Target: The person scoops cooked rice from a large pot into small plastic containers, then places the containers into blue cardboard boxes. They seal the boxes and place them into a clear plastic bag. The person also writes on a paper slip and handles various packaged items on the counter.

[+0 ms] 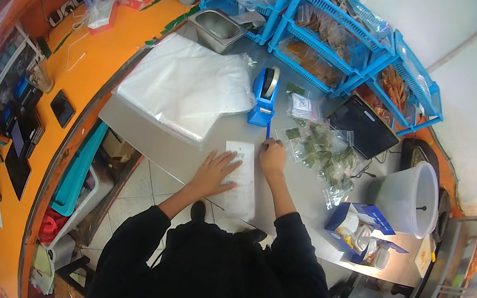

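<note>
A long white printed paper slip [241,177] lies on the metal worktop, its near end reaching the front edge. My left hand [216,173] rests flat on the slip's left side with fingers spread. Just right of the slip, my right hand [273,156] is closed around a thin blue pen [268,130], whose upper end sticks up past the fingers. Beyond the hands stands a blue tape dispenser [264,98]. A stack of clear plastic bags [183,87] spreads over the worktop to the left.
Small bags of green leaves [322,153] lie right of my right hand, near a black tablet [365,126]. Farther right are a blue open box [363,231] and a clear plastic bucket [408,198]. Blue basket racks [325,35] and a steel container [217,28] stand behind.
</note>
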